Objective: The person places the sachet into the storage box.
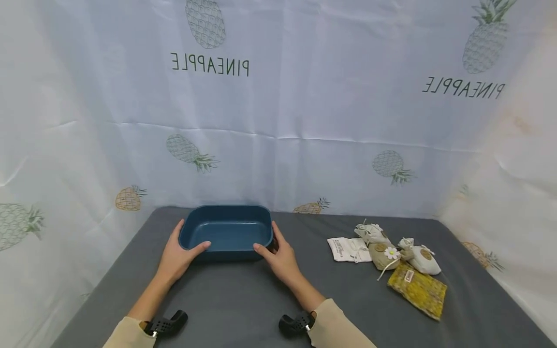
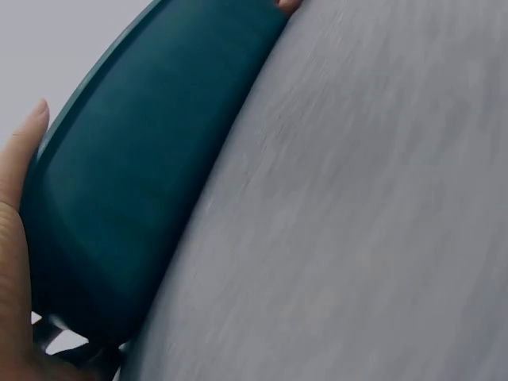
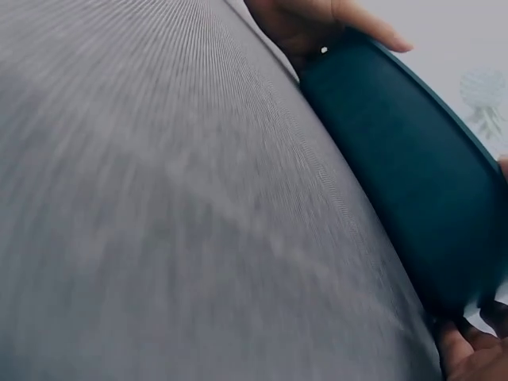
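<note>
A dark blue rectangular bin (image 1: 226,256) with rounded corners is at the back left of the table, its inside showing no contents. My left hand (image 1: 176,256) grips its left end, thumb over the near rim. At the opposite end my right hand (image 1: 283,258) holds it the same way. The left wrist view shows the bin's outer wall (image 2: 143,167) beside the left thumb (image 2: 16,167). Low in the right wrist view, right-hand fingers (image 3: 476,353) curl at the bin's lower corner. Whether its base touches the table cannot be told.
On the right of the dark grey table (image 1: 243,304) lie a flat white printed pouch (image 1: 345,250), several small tied cloth sachets (image 1: 384,255) and a yellow patterned packet (image 1: 418,289). A white pineapple-print curtain (image 1: 304,111) hangs behind the table and along both sides.
</note>
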Demonstrator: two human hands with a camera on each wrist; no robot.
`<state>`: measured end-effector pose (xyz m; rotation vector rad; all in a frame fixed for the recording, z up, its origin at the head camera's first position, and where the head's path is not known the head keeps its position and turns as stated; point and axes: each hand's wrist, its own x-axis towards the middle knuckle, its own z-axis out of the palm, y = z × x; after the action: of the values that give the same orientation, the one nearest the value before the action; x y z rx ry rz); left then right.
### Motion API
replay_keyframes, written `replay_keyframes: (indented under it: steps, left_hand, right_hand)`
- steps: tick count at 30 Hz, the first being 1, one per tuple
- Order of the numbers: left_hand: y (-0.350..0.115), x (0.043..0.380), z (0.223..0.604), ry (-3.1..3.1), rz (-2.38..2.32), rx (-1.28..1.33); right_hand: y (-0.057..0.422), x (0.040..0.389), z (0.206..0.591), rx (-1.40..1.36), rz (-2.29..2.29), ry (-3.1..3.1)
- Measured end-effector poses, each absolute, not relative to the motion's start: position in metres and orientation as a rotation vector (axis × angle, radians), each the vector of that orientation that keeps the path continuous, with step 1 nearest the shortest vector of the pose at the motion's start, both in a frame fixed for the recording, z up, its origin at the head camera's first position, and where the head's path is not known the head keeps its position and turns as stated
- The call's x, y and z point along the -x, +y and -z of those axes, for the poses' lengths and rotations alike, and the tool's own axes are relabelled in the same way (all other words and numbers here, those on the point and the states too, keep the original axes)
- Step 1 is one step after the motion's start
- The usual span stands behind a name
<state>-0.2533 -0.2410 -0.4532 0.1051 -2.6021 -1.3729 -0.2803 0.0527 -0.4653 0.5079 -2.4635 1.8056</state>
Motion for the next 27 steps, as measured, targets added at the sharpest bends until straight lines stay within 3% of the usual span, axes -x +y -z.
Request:
replay_keyframes:
  steps: [27]
  left_hand:
    - [-0.154,0.259,0.461,-2.545,1.551,0.135]
  right_hand:
    - [0.144,0.253,0.469,-0.292,-1.657,-2.408]
